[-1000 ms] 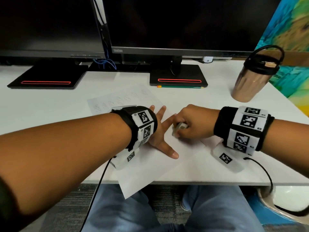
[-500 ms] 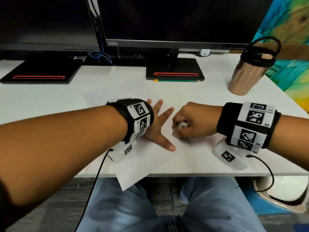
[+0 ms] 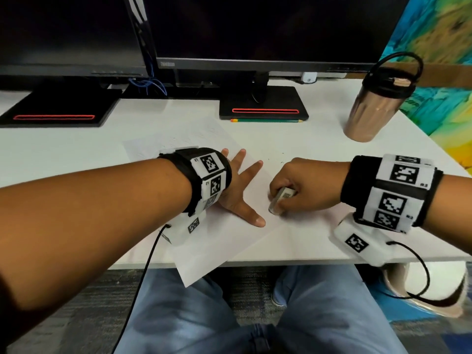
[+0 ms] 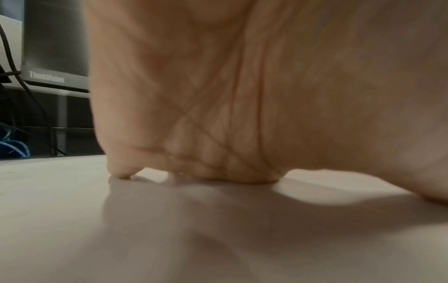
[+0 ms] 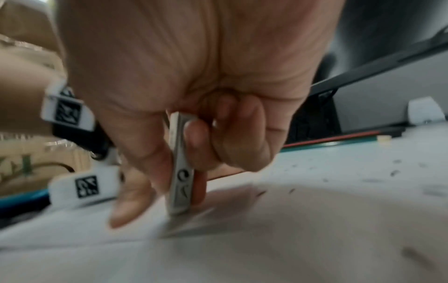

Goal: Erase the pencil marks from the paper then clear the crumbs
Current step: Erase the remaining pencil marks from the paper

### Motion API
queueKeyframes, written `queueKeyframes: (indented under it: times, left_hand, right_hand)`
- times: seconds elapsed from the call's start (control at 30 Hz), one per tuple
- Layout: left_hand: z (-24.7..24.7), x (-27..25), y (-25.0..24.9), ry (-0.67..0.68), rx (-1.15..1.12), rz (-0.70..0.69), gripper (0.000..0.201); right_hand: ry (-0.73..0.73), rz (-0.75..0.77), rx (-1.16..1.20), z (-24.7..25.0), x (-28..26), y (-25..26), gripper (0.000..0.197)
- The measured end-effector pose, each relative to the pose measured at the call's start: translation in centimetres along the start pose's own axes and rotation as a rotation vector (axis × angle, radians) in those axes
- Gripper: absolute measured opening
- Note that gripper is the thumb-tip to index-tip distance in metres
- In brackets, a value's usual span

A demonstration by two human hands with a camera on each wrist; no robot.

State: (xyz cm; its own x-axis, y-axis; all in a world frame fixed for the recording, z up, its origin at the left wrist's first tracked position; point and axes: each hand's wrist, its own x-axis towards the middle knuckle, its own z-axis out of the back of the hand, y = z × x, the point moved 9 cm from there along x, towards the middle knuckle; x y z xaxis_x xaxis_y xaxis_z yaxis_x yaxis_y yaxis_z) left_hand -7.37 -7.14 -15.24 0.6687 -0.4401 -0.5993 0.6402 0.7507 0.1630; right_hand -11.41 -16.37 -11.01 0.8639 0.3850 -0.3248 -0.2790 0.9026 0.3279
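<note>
A white sheet of paper [image 3: 209, 241] lies askew on the white desk, its near corner hanging over the front edge. My left hand [image 3: 240, 190] lies flat on the sheet with fingers spread, pressing it down; its palm [image 4: 218, 114] fills the left wrist view. My right hand [image 3: 301, 187] pinches a white eraser [image 3: 279, 200] between thumb and fingers, its lower end on the paper. In the right wrist view the eraser [image 5: 180, 172] stands nearly upright on the sheet. Small dark crumbs [image 5: 392, 172] lie scattered on the desk beyond it, and crumbs [image 3: 275, 159] show ahead of my knuckles.
Two dark monitors on black stands [image 3: 263, 108] line the back of the desk [image 3: 319, 139]. A green pencil [image 3: 265, 120] lies in front of the right stand. A copper tumbler [image 3: 375, 106] with a black lid stands at the back right. My knees are under the desk edge.
My right hand with the eraser has shifted slightly right and nearer along the paper, away from my left fingers. My left hand stays flat on the sheet.
</note>
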Motion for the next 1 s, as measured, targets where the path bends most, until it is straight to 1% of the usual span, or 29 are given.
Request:
queueKeyframes:
  times: [0.1, 0.13, 0.23, 0.33, 0.4, 0.43, 0.47, 0.53, 0.57, 0.6, 0.63, 0.7, 0.73, 0.77, 0.83, 0.9, 1.0]
  left_hand:
    - [0.0, 0.0, -0.1, -0.004, 0.009, 0.002, 0.131]
    - [0.1, 0.1, 0.0, -0.007, 0.015, -0.001, 0.132]
    - [0.1, 0.0, 0.0, -0.005, 0.017, -0.001, 0.132]
    - [0.1, 0.2, -0.1, -0.021, -0.001, -0.009, 0.132]
    - [-0.2, 0.4, 0.0, -0.03, -0.039, -0.01, 0.133]
    - [-0.4, 0.4, 0.0, -0.03, -0.067, -0.004, 0.133]
    - [-0.4, 0.5, -0.1, -0.034, -0.093, 0.002, 0.133]
    - [0.1, 0.5, 0.6, -0.059, -0.154, 0.027, 0.129]
    - [0.5, 0.3, 1.2, -0.075, -0.192, 0.037, 0.126]
    - [1.0, -0.1, 2.4, -0.093, -0.218, 0.051, 0.122]
    - [1.3, -0.6, 3.7, -0.112, -0.232, 0.064, 0.117]
    - [1.5, -2.1, 6.7, -0.157, -0.243, 0.116, 0.109]
    - [1.4, -2.9, 8.0, -0.178, -0.244, 0.151, 0.103]
    - [1.0, -3.9, 9.4, -0.189, -0.237, 0.182, 0.097]
    - [-0.5, -5.5, 11.2, -0.127, -0.19, 0.203, 0.084]
    - [-2.3, -6.9, 12.4, -0.025, -0.164, 0.204, 0.086]
    - [-4.1, -8.4, 12.8, 0.04, -0.142, 0.175, 0.091]
  right_hand:
    - [-0.086, -0.057, 0.012, 1.0, -0.4, -1.5, 0.014]
    - [-0.088, -0.061, 0.016, 1.1, -0.5, -1.7, 0.013]
    - [0.018, -0.042, 0.007, 0.0, -1.1, -1.1, 0.012]
    - [0.015, -0.085, -0.001, 0.3, -1.8, -2.0, 0.012]
    - [0.045, -0.094, -0.026, 0.3, -2.1, -2.1, 0.015]
    - [0.035, -0.078, -0.019, 0.6, -2.3, -1.6, 0.018]
    - [-0.011, -0.056, 0.002, 1.1, -2.5, -1.0, 0.02]
    - [-0.183, -0.001, 0.063, 2.8, -2.9, 0.4, 0.015]
    - [-0.243, 0.027, 0.102, 3.1, -3.1, 1.3, 0.012]
    - [-0.249, 0.052, 0.142, 2.9, -3.1, 2.3, 0.01]
    - [-0.204, 0.074, 0.18, 2.1, -3.2, 3.2, 0.01]
    - [-0.046, 0.107, 0.221, -0.5, -3.1, 4.5, 0.013]
    - [0.0, 0.102, 0.226, -1.4, -3.1, 4.7, 0.015]
    - [0.007, 0.087, 0.225, -1.7, -2.9, 4.5, 0.017]
    - [-0.047, 0.039, 0.209, -1.0, -2.4, 3.2, 0.016]
    - [-0.117, -0.021, 0.14, 0.4, -1.6, 1.2, 0.014]
    - [-0.197, -0.13, -0.048, 2.2, -0.5, -1.5, 0.015]
